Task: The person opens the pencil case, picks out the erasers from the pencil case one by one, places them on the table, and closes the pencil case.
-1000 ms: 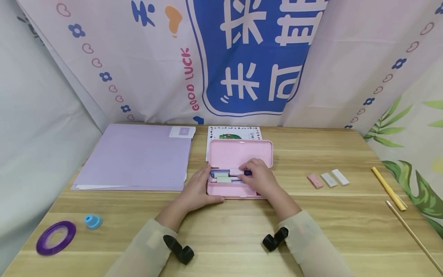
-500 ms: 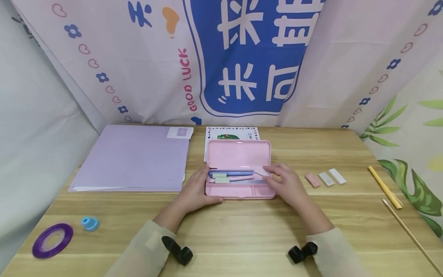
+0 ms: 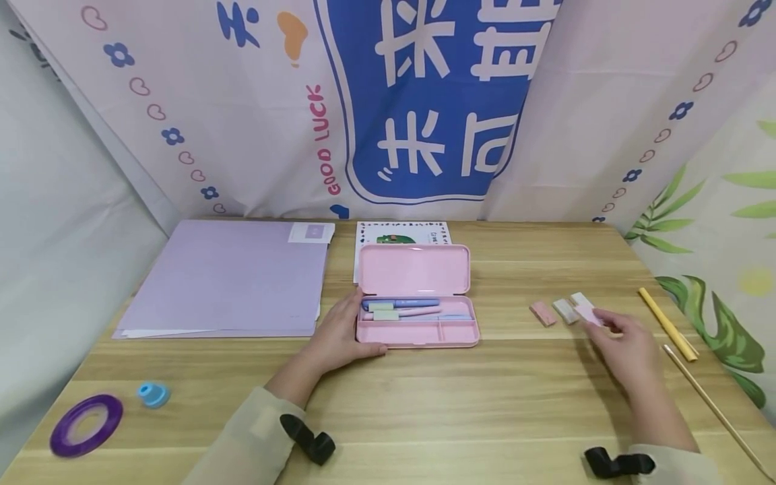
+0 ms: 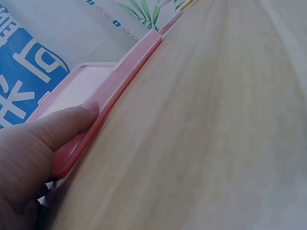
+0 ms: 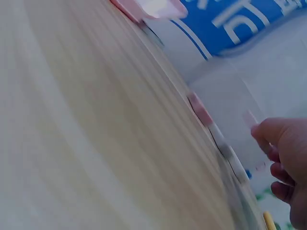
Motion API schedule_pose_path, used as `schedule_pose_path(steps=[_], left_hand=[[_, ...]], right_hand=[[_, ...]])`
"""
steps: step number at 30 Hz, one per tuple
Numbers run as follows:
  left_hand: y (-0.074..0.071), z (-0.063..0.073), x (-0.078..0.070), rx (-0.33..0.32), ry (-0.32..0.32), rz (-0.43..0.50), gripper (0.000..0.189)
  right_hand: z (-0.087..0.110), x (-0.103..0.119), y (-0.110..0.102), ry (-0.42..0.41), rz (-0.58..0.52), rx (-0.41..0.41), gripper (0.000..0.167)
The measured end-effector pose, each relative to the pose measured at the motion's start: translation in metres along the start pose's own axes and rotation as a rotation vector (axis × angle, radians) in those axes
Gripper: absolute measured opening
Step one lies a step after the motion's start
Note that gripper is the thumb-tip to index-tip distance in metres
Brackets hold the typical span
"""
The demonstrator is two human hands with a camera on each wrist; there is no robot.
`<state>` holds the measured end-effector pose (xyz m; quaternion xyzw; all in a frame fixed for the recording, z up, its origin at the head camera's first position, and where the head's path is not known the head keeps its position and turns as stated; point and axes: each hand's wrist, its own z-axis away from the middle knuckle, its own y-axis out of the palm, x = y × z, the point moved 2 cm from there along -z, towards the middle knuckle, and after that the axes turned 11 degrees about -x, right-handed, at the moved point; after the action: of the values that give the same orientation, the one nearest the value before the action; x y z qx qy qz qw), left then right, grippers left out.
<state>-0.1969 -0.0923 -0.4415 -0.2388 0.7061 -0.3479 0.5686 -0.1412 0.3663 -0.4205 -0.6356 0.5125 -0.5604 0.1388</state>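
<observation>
The pink pencil case [image 3: 457, 333] lies with its lid raised in the head view. A blue pen [image 3: 418, 303], a pink pen [image 3: 424, 311] and pale green pieces are inside. My left hand [image 3: 339, 335] grips the case's left end, its thumb [image 4: 72, 122] against the front wall in the left wrist view. Out to the right, my right hand [image 3: 627, 347] pinches a pale pink eraser [image 3: 585, 312], held above the table in the right wrist view. Just behind and below it lies a white eraser [image 3: 579, 298], beside a greyish-white eraser [image 3: 565, 311] and a pink eraser [image 3: 542, 313].
A purple folder [image 3: 224, 283] lies at the back left, and a printed card [image 3: 400, 232] behind the case. Front left hold a purple ring [image 3: 60, 438] and a blue cap-like piece [image 3: 153, 395]. A yellow stick-like item [image 3: 667, 323] and thin rod [image 3: 715, 407] lie right.
My right hand has lifted the pale pink eraser out of the pencil case and carried it right, to the row of erasers. The left hand has stayed at the case.
</observation>
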Motion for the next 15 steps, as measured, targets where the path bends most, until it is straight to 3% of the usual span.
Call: schedule_pose_path(steps=[3, 6, 11, 15], left_hand=[[0.000, 0.000, 0.001, 0.002, -0.006, 0.003, 0.123], [0.000, 0.000, 0.001, 0.004, -0.011, 0.005, 0.123], [0.000, 0.000, 0.001, 0.001, -0.011, 0.006, 0.124], [0.000, 0.000, 0.000, 0.005, -0.016, 0.000, 0.124]], right_hand=[[-0.001, -0.020, -0.009, 0.081, 0.042, 0.034, 0.046], [-0.002, -0.032, -0.012, 0.103, 0.089, 0.087, 0.046], [-0.002, -0.038, -0.012, 0.118, 0.128, 0.185, 0.050], [-0.002, -0.037, -0.013, 0.149, 0.114, 0.183, 0.059]])
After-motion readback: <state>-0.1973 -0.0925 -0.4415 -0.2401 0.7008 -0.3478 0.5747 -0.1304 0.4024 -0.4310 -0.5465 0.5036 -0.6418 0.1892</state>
